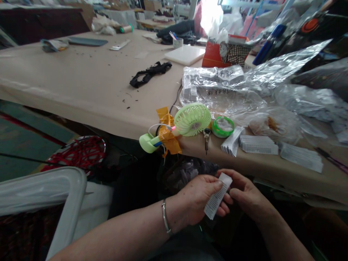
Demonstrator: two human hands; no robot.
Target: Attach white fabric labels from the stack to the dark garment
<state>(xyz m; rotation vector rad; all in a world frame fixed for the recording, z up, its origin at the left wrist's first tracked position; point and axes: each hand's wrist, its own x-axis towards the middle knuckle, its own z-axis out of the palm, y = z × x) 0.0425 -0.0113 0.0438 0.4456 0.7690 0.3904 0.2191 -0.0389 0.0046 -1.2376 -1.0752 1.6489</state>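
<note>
My left hand point(199, 197), with a bangle at its wrist, is closed on a small stack of printed white labels point(216, 198), thumb on top. At the upper end of the stack is my right hand point(247, 195), its fingers curled and its thumb near the label edge; whether it pinches a label is hard to tell. Both hands are over my lap, below the table edge. On the table above them lie a fanned stack of labels point(258, 145), another stack point(301, 156), a folded bundle point(233, 141) and a green round tin point(223, 127).
A green fan point(192, 119) is fixed by orange tape point(170, 136) at the table edge point(122, 129). Beside it a pointed tool point(206, 140) sticks out over the edge. Plastic bags point(217, 90) cover the right side. A white bin point(77, 188) stands at lower left.
</note>
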